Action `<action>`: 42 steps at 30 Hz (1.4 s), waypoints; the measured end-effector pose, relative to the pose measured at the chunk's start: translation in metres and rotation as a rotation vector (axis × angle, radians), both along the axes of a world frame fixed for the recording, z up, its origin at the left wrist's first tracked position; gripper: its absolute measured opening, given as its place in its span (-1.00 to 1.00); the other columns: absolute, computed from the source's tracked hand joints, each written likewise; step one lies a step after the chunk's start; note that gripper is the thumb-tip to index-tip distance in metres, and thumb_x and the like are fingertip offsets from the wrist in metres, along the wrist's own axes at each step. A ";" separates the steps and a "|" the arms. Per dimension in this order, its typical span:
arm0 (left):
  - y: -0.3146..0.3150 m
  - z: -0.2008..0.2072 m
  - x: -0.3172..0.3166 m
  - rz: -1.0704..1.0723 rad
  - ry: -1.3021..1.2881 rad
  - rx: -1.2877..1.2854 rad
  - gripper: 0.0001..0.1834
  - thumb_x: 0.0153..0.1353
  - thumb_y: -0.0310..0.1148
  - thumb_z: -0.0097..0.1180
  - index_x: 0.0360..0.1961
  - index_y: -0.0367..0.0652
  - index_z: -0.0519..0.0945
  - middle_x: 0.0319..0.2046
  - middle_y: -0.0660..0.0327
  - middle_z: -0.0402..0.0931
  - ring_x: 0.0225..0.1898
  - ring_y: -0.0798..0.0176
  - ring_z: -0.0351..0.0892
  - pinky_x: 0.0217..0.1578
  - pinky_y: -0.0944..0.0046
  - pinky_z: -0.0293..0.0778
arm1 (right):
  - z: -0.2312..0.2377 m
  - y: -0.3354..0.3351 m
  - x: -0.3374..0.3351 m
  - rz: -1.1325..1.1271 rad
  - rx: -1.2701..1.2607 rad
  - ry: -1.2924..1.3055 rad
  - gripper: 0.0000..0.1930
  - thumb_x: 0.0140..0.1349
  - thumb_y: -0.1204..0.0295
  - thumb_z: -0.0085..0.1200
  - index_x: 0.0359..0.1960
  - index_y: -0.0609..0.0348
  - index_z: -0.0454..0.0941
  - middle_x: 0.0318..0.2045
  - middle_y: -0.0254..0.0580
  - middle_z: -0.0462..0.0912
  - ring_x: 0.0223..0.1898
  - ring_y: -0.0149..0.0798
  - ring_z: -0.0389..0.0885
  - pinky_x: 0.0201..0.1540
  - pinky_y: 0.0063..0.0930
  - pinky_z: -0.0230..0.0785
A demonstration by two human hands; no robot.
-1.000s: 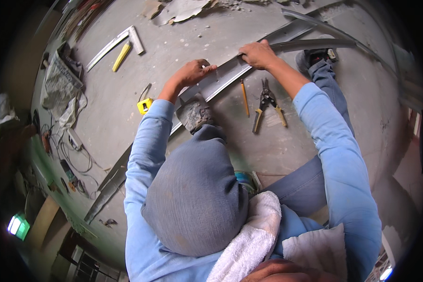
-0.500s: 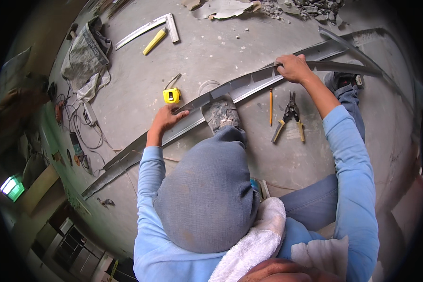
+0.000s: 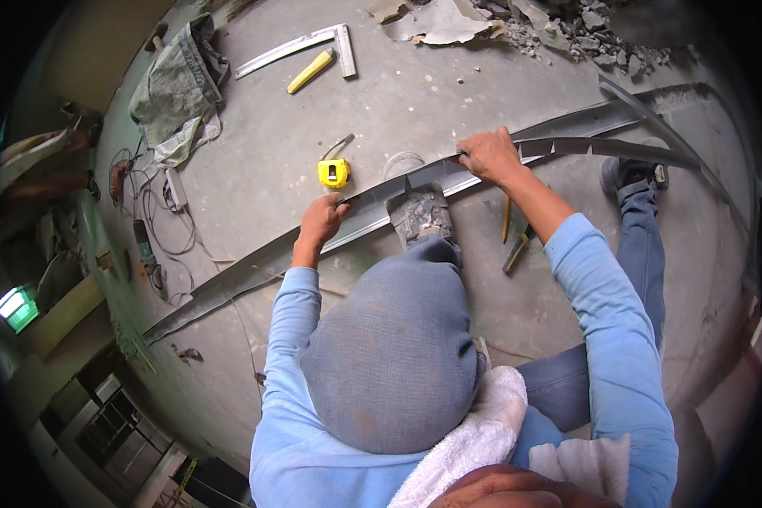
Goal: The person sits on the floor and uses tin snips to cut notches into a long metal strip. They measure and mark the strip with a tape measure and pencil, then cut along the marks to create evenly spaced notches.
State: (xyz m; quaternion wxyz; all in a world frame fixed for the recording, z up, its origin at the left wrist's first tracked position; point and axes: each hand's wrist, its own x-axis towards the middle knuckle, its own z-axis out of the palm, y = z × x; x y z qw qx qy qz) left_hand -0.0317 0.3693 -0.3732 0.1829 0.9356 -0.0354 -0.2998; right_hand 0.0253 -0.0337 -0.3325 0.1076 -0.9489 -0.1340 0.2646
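Observation:
A long grey metal channel with notches cut along its flange lies slantwise across the floor. My left hand is closed on its upper edge, left of my worn shoe, which rests on the channel. Farther right, my right hand grips the same flange near a notch, fingers curled over it. The flange bows away at its right end. Below my right hand lie a pencil and snips, of which only a handle shows past my forearm. A yellow tape measure sits just beyond the channel.
A metal square and a yellow utility knife lie far off, near rubble. At left are a sack, corded power tools and tangled cables. Another metal strip crosses the channel's right end.
My right hand has slid left along the flange, closer to my shoe. My forearm now covers most of the snips. My left hand's fingers have closed more on the edge. The view has shifted.

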 end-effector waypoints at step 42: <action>-0.128 0.008 0.034 -0.108 0.152 -0.080 -0.44 0.45 0.07 -0.02 -0.25 -0.32 0.66 -0.23 -0.34 0.63 -0.09 -0.43 0.62 -0.11 -0.23 0.50 | 0.003 -0.128 0.012 -0.420 0.161 -0.577 -0.58 0.17 0.27 0.20 0.10 -0.04 0.63 0.09 -0.09 0.61 0.18 0.05 0.54 0.22 -0.01 0.37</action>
